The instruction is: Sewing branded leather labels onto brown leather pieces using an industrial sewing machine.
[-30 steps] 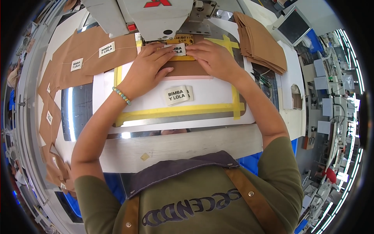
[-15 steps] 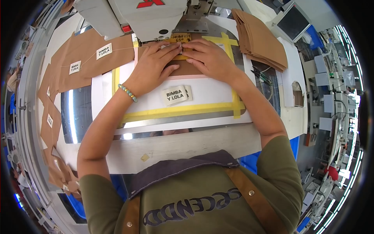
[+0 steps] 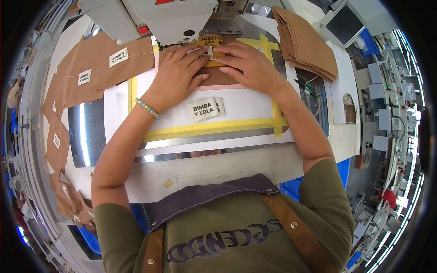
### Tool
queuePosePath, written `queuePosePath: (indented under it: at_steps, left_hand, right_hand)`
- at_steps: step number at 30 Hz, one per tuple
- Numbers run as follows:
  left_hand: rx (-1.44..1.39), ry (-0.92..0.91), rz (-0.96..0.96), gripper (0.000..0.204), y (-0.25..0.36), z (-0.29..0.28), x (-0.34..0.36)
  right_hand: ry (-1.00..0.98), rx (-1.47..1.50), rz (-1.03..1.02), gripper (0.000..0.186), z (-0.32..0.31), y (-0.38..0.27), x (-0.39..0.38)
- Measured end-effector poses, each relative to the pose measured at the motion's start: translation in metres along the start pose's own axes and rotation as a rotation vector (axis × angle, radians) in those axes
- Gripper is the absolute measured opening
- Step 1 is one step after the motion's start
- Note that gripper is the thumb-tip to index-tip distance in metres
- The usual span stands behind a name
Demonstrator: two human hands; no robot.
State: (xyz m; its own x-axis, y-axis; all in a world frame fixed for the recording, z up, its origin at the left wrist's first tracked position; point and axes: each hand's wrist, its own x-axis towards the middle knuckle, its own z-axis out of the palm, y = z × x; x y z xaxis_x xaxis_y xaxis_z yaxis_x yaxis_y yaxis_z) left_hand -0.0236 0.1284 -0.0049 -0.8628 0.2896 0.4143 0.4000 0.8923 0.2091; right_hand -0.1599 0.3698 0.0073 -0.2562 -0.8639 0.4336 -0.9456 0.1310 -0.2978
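Just in front of a white sewing machine head (image 3: 170, 22), a brown fabric panel (image 3: 211, 80) lies on the white work surface. A pale label (image 3: 208, 53) sits on it inside a yellow frame (image 3: 210, 42). My left hand (image 3: 180, 75) rests from the left, fingers stretched out, fingertips at the label. From the right my right hand (image 3: 249, 68) reaches in, fingers extended and thumb apart, its fingertips at the label's right side. My fingers cover parts of the label and frame. Nearer me, a small pile of pale labels (image 3: 203, 109) lies on the white sheet.
Brown pieces with labels (image 3: 98, 68), joined by thread, trail down the left side. A stack of brown panels (image 3: 302, 45) lies at the right, near a small screen (image 3: 345, 25). Thread snips (image 3: 306, 86) lie below the stack. Yellow tape (image 3: 214, 128) borders the white sheet.
The fingers of both hands have drawn slightly apart, so more of the label in the frame shows. The view has shifted a little; the loose label pile stays in place.
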Motion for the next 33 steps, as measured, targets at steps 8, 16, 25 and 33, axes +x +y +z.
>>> queuePosePath:
  at_steps: [8,16,25,33]
  left_hand:
    - [0.013,0.02,0.02,0.051,-0.001,-0.004,-0.003]
    - [-0.03,-0.003,0.008,0.053,-0.003,0.001,-0.002]
    - [0.003,-0.038,-0.015,0.054,-0.001,0.004,-0.002]
    - [-0.055,0.01,0.001,0.06,-0.005,0.005,-0.003]
  right_hand:
    - [-0.034,-0.043,-0.009,0.031,0.003,-0.001,0.002]
    - [0.026,-0.059,-0.024,0.031,0.009,-0.001,0.002]
    - [0.059,-0.002,-0.025,0.026,0.002,0.001,0.002]
    - [0.029,-0.037,-0.041,0.03,0.007,0.003,0.002]
